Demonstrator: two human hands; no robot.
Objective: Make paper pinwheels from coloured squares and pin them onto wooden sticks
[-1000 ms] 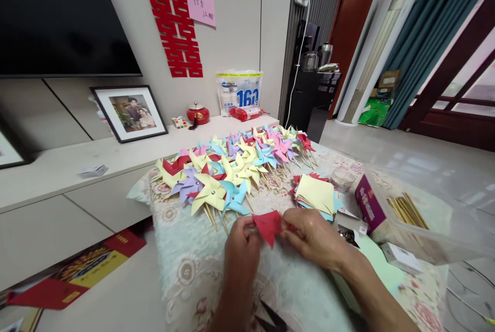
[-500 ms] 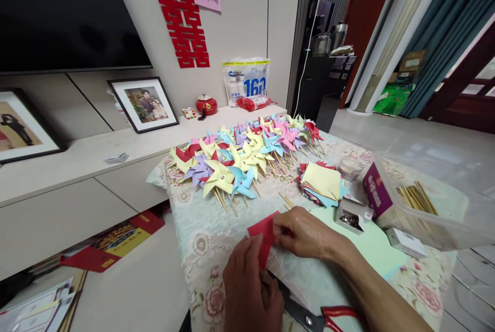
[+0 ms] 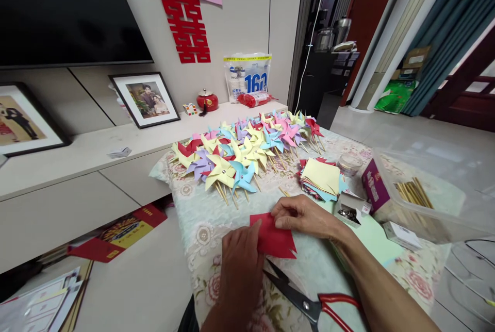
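At the counter (image 3: 228, 213): one red paper (image 3: 275, 243); right hand (image 3: 309, 217), fingers pinching its upper edge; left hand (image 3: 240, 262), finger grip indeterminable; scissors (image 3: 303, 303), blades parted.

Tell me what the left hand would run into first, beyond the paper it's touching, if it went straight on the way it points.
Past the red paper, the left hand would probably meet the blue pinwheel or its stick, though depth is unclear from this single view.
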